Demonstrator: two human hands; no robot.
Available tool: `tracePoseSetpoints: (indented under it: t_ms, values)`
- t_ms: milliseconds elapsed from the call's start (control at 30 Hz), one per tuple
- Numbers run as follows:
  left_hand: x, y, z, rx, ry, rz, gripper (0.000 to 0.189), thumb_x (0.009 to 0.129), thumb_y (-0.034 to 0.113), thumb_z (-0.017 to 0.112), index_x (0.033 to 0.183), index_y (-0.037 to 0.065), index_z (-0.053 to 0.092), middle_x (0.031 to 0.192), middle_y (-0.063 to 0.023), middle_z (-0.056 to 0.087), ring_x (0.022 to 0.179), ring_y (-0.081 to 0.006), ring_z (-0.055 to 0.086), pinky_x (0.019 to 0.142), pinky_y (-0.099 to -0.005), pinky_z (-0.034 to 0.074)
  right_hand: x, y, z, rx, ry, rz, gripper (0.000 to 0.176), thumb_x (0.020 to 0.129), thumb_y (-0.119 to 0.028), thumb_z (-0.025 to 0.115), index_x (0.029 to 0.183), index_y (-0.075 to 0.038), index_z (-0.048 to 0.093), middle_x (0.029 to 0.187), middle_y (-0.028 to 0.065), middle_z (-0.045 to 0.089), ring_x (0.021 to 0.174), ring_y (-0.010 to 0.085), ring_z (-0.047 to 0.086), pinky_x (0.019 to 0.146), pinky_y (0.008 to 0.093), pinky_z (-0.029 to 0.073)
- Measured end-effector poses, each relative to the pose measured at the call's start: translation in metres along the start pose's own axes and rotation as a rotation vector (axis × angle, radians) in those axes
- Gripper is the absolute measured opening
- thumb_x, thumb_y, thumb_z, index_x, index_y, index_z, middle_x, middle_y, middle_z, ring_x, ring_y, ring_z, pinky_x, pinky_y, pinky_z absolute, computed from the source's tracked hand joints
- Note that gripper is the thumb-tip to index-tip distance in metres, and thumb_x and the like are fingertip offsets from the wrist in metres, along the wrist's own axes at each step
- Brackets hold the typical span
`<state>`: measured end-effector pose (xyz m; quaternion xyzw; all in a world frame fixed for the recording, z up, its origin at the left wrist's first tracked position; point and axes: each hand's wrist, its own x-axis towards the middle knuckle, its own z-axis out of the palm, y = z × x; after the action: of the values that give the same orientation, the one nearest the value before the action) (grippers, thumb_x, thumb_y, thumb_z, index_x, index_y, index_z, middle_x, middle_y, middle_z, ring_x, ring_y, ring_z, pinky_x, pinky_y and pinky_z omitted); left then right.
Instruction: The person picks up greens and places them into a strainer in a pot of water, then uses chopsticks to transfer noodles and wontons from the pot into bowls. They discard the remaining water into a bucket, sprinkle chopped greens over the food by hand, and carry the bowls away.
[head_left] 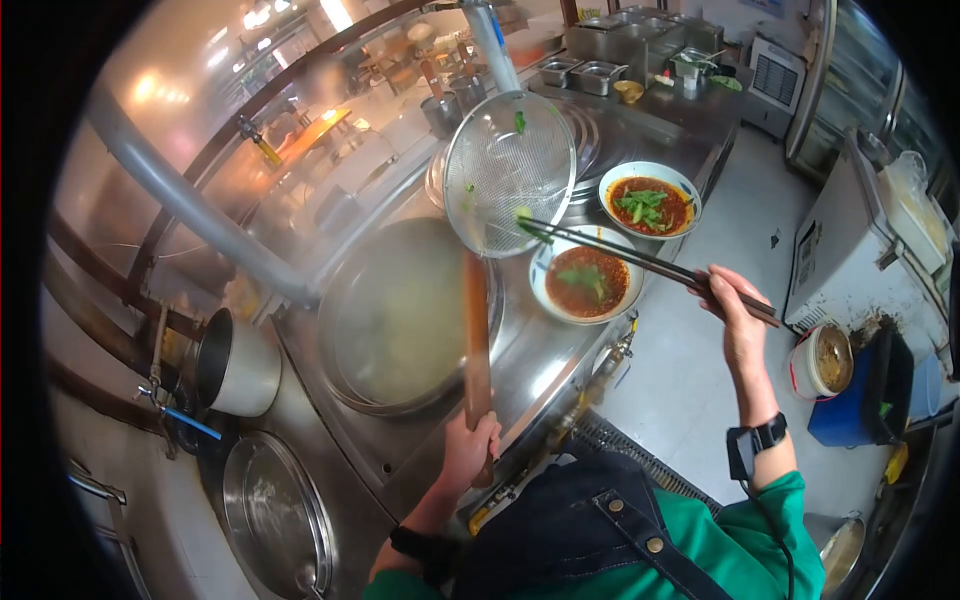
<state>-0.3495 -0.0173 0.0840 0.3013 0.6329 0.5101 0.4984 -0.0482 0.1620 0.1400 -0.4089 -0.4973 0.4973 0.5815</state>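
Seemingly, leafy greens are being picked out of a strainer over bowls. Ahead and left of the left hand (470, 447) sits a wide round metal pot of cloudy liquid (372, 407). That hand is wrapped firmly round the wooden handle of a round silver wire-mesh strainer (500, 150), its basket well beyond the hand. Left of the right hand (735, 305) are two white, blue-marked bowls of red broth, the nearer (539, 282) and the farther (640, 170), both with greens. The right hand's fingers are closed on long dark chopsticks (620, 252), whose tips meet a small bright-green leafy piece (524, 214) at the mesh; whether they pinch it, I cannot tell. The next move probably calls for a steady strainer and a sure pinch.
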Motion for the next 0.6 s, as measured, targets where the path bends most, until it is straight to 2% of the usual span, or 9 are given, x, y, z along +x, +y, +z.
tracePoseSetpoints:
  t_ms: [167,267,333,433,467,533,600]
  values:
    - [-0.008,-0.026,-0.010,0.086,-0.009,0.074,0.028,0.083,0.006,0.043,0.110,0.000,0.046,0.057,-0.0018,0.044,0.041,-0.0059,0.040,0.037,-0.0207,0.033,-0.031,-0.026,-0.029,-0.120,0.096,-0.026,0.026,0.083,-0.015,0.054,0.101,0.003,0.056,0.091,0.0158,0.062,0.079,0.0209,0.062,0.066,0.0253,0.048]
    - [-0.011,-0.026,-0.008,0.144,0.021,0.074,0.024,0.083,0.004,0.046,0.106,-0.001,0.049,0.055,0.0009,0.043,0.043,-0.0052,0.041,0.039,-0.0206,0.034,-0.039,-0.028,-0.018,-0.035,0.137,-0.033,0.025,0.083,-0.014,0.055,0.101,0.003,0.056,0.092,0.0154,0.062,0.080,0.0203,0.061,0.067,0.0259,0.047]
    - [-0.009,-0.029,-0.011,0.173,0.023,0.095,0.018,0.082,0.005,0.049,0.099,-0.001,0.052,0.056,0.0008,0.045,0.045,-0.0051,0.042,0.041,-0.0208,0.035,-0.040,-0.013,-0.012,-0.030,0.060,-0.044,0.023,0.082,-0.012,0.055,0.101,0.003,0.057,0.093,0.0142,0.062,0.080,0.0181,0.060,0.067,0.0252,0.047]
    - [-0.002,-0.041,-0.020,0.282,0.107,0.200,0.014,0.081,0.006,0.051,0.093,-0.002,0.053,0.057,-0.0002,0.048,0.046,-0.0055,0.044,0.042,-0.0214,0.036,-0.045,-0.011,-0.023,-0.167,0.093,-0.007,0.023,0.082,-0.013,0.056,0.099,0.004,0.058,0.091,0.0142,0.062,0.080,0.0174,0.060,0.066,0.0242,0.048]
    - [-0.001,-0.042,-0.023,0.280,0.109,0.199,0.014,0.081,0.006,0.051,0.093,-0.002,0.053,0.057,-0.0002,0.048,0.046,-0.0055,0.044,0.042,-0.0214,0.036,-0.048,-0.017,-0.028,-0.231,0.105,-0.016,0.023,0.082,-0.013,0.056,0.098,0.004,0.058,0.091,0.0145,0.062,0.079,0.0173,0.060,0.065,0.0240,0.048]
    - [-0.001,-0.043,-0.028,0.367,0.094,0.211,0.025,0.084,0.005,0.045,0.107,-0.002,0.048,0.056,-0.0005,0.044,0.041,-0.0047,0.039,0.037,-0.0202,0.032,-0.051,-0.022,-0.029,-0.197,0.123,-0.024,0.024,0.082,-0.013,0.056,0.099,0.004,0.058,0.090,0.0152,0.062,0.078,0.0181,0.061,0.065,0.0245,0.048]
    - [-0.005,-0.035,-0.028,0.298,0.082,0.165,0.023,0.082,0.005,0.047,0.103,-0.002,0.051,0.057,-0.0011,0.046,0.044,-0.0055,0.042,0.040,-0.0209,0.034,-0.052,-0.030,-0.019,-0.100,0.124,-0.087,0.024,0.082,-0.013,0.056,0.099,0.003,0.058,0.089,0.0160,0.062,0.078,0.0189,0.061,0.065,0.0251,0.048]
